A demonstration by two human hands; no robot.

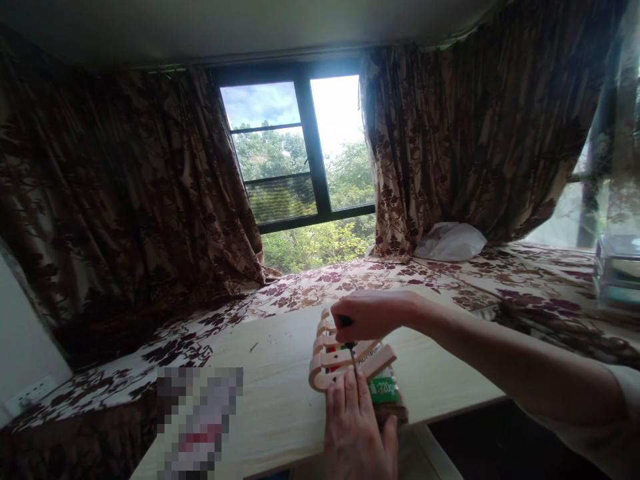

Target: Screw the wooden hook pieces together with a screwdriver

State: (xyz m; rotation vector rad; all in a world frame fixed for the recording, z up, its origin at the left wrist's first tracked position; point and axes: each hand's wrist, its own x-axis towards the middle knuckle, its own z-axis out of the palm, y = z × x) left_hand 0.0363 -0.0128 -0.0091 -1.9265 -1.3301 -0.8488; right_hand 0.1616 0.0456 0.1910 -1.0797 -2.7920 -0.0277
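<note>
My right hand (373, 317) is closed around the dark handle of a screwdriver (353, 353), its thin metal shaft pointing down at a pale wooden slatted piece (327, 360). That piece has rounded ends, small dark holes and printed lettering on one slat. My left hand (355, 427) lies palm down in front, fingers stretched out, with the fingertips against the slats near the screwdriver's tip. Under the wooden piece is a green and red package (385, 390) with white print. The exact spot where the tip meets the wood is too small to make out.
A pale wooden tabletop (280, 393) carries the work, with small dark bits on its left part. Behind it lies a flower-patterned cloth surface (310, 287) with a white plastic bag (450, 241). Clear plastic drawers (620, 273) stand at right. A blurred patch covers the lower left.
</note>
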